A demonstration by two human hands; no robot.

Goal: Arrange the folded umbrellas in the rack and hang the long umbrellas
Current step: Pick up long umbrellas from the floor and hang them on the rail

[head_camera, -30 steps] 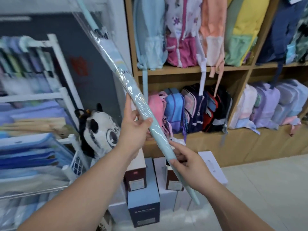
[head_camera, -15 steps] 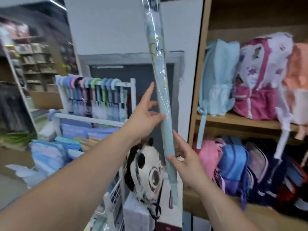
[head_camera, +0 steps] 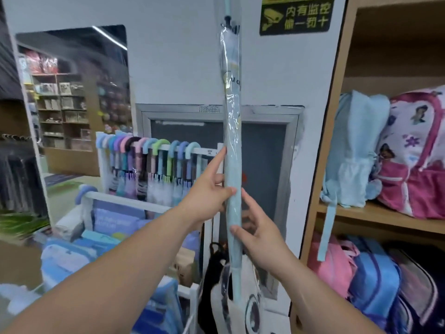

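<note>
- Long umbrella (head_camera: 232, 141) swung from tilted to upright, handle end toward 12 o'clock.
- Left hand (head_camera: 207, 196) and right hand (head_camera: 258, 238) each pinch it.
- Rail (head_camera: 204, 150) at 9 o'clock: hanging seems next.

Recorded: one wrapped long umbrella (head_camera: 232, 145), held by two hands, the left hand (head_camera: 204, 201) and right hand (head_camera: 261, 239). Roughly a dozen hanging umbrellas (head_camera: 154, 162) are counted on one rail; blur prevents an exact figure. Two upper-shelf backpacks (head_camera: 349, 150) and one yellow sign (head_camera: 296, 15) are noted.
</note>
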